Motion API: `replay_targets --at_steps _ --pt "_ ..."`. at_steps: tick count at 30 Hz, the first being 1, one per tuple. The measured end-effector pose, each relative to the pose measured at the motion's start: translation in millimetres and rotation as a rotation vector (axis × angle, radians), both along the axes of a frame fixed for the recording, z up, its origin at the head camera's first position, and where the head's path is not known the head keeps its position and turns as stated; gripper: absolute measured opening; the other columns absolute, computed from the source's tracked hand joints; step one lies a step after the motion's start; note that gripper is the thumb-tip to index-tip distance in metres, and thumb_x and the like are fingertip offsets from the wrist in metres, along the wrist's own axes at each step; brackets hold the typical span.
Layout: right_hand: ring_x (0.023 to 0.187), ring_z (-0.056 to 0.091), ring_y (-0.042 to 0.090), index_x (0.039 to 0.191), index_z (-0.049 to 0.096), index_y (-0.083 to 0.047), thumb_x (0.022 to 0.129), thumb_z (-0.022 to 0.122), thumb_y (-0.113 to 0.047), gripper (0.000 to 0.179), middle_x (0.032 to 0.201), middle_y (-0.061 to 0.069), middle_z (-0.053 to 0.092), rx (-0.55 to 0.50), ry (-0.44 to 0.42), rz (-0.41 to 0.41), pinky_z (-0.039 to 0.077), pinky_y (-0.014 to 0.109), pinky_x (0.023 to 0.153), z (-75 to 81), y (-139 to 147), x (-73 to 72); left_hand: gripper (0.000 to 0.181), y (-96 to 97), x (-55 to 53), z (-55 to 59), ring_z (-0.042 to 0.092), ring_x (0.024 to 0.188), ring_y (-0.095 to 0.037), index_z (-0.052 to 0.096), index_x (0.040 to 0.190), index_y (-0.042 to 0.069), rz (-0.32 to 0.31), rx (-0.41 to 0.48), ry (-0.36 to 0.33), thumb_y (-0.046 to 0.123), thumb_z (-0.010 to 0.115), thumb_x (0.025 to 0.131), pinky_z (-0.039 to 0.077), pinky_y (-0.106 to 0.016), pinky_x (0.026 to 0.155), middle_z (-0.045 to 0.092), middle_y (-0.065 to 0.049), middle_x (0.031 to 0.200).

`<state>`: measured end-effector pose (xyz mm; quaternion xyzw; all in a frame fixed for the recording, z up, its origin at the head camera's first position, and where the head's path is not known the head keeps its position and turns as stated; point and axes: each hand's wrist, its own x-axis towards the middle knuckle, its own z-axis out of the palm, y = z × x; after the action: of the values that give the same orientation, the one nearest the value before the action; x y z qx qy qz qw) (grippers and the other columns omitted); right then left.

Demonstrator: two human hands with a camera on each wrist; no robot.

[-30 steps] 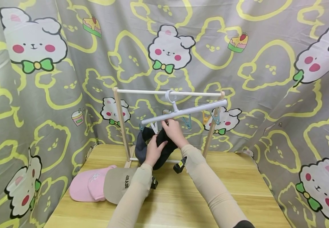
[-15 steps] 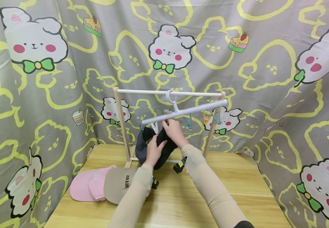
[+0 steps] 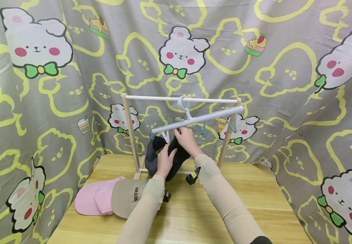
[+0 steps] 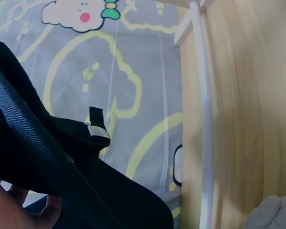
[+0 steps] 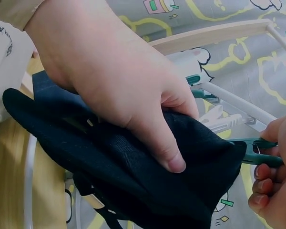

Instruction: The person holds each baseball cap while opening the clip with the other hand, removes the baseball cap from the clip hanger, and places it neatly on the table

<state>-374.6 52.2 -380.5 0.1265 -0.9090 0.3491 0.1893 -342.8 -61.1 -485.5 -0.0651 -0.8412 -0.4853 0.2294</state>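
Observation:
A black cap (image 5: 119, 157) hangs below a tilted white hanger (image 3: 206, 117); its strap with a metal buckle (image 4: 98, 130) shows in the left wrist view. My left hand (image 3: 164, 161) grips the cap's fabric, thumb on the near side. In the right wrist view my right hand (image 5: 279, 171) pinches the handles of a green clip (image 5: 257, 151), whose far end meets the cap's edge. A white clip (image 3: 165, 136) and a teal clip (image 3: 151, 136) hang at the lowered left end, beside the cap. The head view hides the green clip behind my right hand (image 3: 187, 140).
The hanger hooks over the top rod of a wooden rack (image 3: 130, 132). Further clips, a teal clip (image 3: 201, 130) and a yellow clip (image 3: 221, 125) among them, hang on its right side. A pink cap (image 3: 85, 198) and a beige cap (image 3: 122, 198) lie front left on the wooden table (image 3: 240, 200).

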Motion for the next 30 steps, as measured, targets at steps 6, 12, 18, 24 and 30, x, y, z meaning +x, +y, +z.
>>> replay_targets --at_steps 6,12,18,24,30 --pt "0.067 0.055 0.024 0.074 0.06 -0.009 0.099 0.053 -0.028 0.032 0.074 0.008 0.064 0.006 0.0 -0.004 0.044 0.034 0.064 -0.3 2.6 0.3 0.033 -0.7 3.5 -6.8 0.065 0.107 -0.035 0.063 0.123 0.011 0.038 -0.017 0.018 0.03 0.063 0.096 0.051 -0.049 0.092 0.07 -0.015 0.116" --pt "0.064 0.052 0.022 0.078 0.063 -0.009 0.1 0.052 -0.028 0.031 0.075 0.008 0.064 0.007 -0.002 0.011 0.042 0.032 0.063 0.3 4.1 0.2 0.028 0.3 5.4 -6.5 0.067 0.101 -0.035 0.066 0.116 0.011 0.057 -0.027 0.04 0.031 0.062 0.096 0.052 -0.049 0.088 0.071 -0.015 0.108" --pt "0.065 0.053 0.022 0.083 0.066 -0.008 0.1 0.053 -0.029 0.03 0.076 0.008 0.065 0.017 -0.01 0.015 0.042 0.032 0.064 1.9 3.6 0.6 0.024 -1.3 5.2 -7.5 0.068 0.095 -0.034 0.066 0.11 0.012 0.068 -0.029 0.06 0.031 0.062 0.096 0.052 -0.049 0.083 0.072 -0.012 0.102" --pt "0.065 0.051 0.023 0.081 0.064 -0.008 0.1 0.052 -0.03 0.032 0.073 0.008 0.061 0.017 -0.023 0.015 0.041 0.032 0.063 3.3 3.4 2.2 0.024 -1.3 7.3 -7.3 0.067 0.096 -0.034 0.066 0.11 0.013 0.069 -0.021 0.045 0.032 0.062 0.096 0.052 -0.049 0.085 0.072 -0.012 0.104" --pt "0.066 0.051 0.022 0.082 0.064 -0.009 0.1 0.052 -0.031 0.031 0.073 0.007 0.06 0.0 -0.034 0.026 0.04 0.032 0.064 2.6 4.3 3.3 0.025 -1.4 9.6 -8.6 0.066 0.098 -0.036 0.067 0.113 0.012 0.073 -0.017 0.042 0.03 0.062 0.096 0.051 -0.05 0.087 0.071 -0.012 0.108"
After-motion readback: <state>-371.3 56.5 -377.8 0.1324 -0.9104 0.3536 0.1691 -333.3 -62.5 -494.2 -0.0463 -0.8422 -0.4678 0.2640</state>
